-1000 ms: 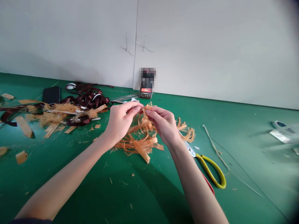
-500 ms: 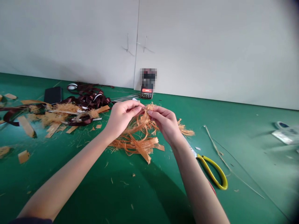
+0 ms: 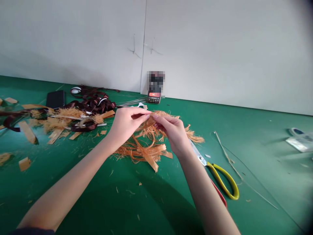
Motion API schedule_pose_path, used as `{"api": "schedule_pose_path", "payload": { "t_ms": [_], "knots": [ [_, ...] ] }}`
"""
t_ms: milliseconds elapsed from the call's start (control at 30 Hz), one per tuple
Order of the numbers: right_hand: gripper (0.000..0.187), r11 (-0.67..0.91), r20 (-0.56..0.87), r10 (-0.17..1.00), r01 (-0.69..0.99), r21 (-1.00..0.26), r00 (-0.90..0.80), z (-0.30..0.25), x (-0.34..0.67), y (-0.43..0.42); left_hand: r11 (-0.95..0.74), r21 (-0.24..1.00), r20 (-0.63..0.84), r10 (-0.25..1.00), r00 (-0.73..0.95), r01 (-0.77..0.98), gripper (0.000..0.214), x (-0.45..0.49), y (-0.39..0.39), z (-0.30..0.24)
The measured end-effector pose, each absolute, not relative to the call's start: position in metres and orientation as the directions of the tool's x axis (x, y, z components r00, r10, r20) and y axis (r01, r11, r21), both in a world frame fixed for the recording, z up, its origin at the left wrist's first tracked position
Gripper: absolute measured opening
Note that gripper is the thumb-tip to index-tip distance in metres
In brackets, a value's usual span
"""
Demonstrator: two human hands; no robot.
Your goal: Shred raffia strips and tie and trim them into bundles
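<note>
Both hands meet above a green table, pinching one frayed orange-tan ribbon (image 3: 148, 123) between thumbs and fingertips. My left hand (image 3: 128, 122) grips it from the left, its fingers closed. From the other side my right hand (image 3: 172, 129) pinches the same strip close to the left fingertips, with loose fibres showing behind it. Below them lies a heap of shredded orange strands and short ribbon pieces (image 3: 141, 153). Scissors (image 3: 223, 181) with one yellow and one red handle rest beside my right forearm, which partly covers them.
Dark brown ribbon (image 3: 97, 104), tan scraps and a black phone (image 3: 55, 99) lie at the left. Another phone (image 3: 154, 98) leans on the white wall. Thin wire stems (image 3: 230, 160) and a clear plastic item (image 3: 299, 142) are on the right of the green table (image 3: 110, 202).
The fibres between my hands have shifted, and a flatter piece of ribbon now shows there. My right hand has turned slightly, uncovering more of the scissors.
</note>
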State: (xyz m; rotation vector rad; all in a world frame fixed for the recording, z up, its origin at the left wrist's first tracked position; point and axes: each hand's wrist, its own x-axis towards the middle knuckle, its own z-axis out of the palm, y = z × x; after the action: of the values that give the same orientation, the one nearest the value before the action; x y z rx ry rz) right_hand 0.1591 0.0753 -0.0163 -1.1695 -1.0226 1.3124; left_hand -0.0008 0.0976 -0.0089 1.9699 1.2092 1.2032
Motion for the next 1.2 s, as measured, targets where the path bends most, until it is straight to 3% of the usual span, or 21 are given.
{"api": "schedule_pose_path", "payload": {
  "t_ms": [133,300,467,600,733,833,900,967,1033,1067,1133,1200],
  "knots": [
    [0.018,-0.190,-0.221,0.966,-0.212,-0.959,0.132,-0.013,0.150,0.068,-0.546,0.681,0.529,0.827,0.188,0.488,0.011,-0.001,0.096,-0.012],
    [0.017,-0.234,-0.283,0.951,-0.314,-0.920,0.122,-0.013,0.137,0.059,-0.606,0.618,0.619,0.768,0.166,0.501,0.013,0.002,0.094,-0.011],
    [0.018,-0.294,-0.363,0.929,-0.444,-0.846,0.076,-0.016,0.133,0.057,-0.622,0.627,0.605,0.768,0.210,0.468,0.014,0.002,0.097,-0.012],
    [0.023,-0.348,-0.386,0.922,-0.412,-0.842,0.010,-0.019,0.130,0.059,-0.573,0.677,0.528,0.815,0.237,0.462,0.013,-0.001,0.101,-0.013],
    [0.028,-0.404,-0.404,0.914,-0.143,-0.903,-0.033,-0.019,0.137,0.049,-0.538,0.702,0.476,0.842,0.255,0.466,0.012,-0.003,0.104,-0.013],
    [0.031,-0.287,-0.272,0.958,0.284,-0.915,0.091,-0.025,0.165,0.025,-0.519,0.736,0.440,0.855,0.275,0.434,0.011,-0.003,0.106,-0.015],
    [0.036,-0.219,-0.094,0.969,0.612,-0.760,0.229,-0.033,0.198,0.004,-0.499,0.762,0.409,0.865,0.291,0.412,0.010,-0.002,0.106,-0.017],
    [0.043,-0.246,0.079,0.944,0.839,-0.485,0.322,-0.043,0.239,-0.018,-0.468,0.791,0.367,0.879,0.306,0.394,0.008,-0.002,0.106,-0.017],
    [0.055,-0.345,0.079,0.924,0.904,-0.252,0.374,-0.055,0.281,-0.037,-0.438,0.813,0.323,0.888,0.328,0.384,0.006,-0.002,0.106,-0.016],
    [0.060,-0.415,0.036,0.903,0.889,-0.192,0.429,-0.060,0.300,-0.045,-0.426,0.820,0.303,0.890,0.342,0.383,0.007,-0.002,0.106,-0.016],
    [0.064,-0.493,-0.111,0.870,0.852,-0.175,0.480,-0.069,0.330,-0.057,-0.405,0.832,0.265,0.891,0.370,0.380,0.012,-0.001,0.106,-0.017],
    [0.057,-0.488,-0.280,0.865,0.828,-0.276,0.416,-0.075,0.349,-0.064,-0.389,0.847,0.238,0.886,0.398,0.361,0.017,-0.001,0.107,-0.020]
  ]
}}
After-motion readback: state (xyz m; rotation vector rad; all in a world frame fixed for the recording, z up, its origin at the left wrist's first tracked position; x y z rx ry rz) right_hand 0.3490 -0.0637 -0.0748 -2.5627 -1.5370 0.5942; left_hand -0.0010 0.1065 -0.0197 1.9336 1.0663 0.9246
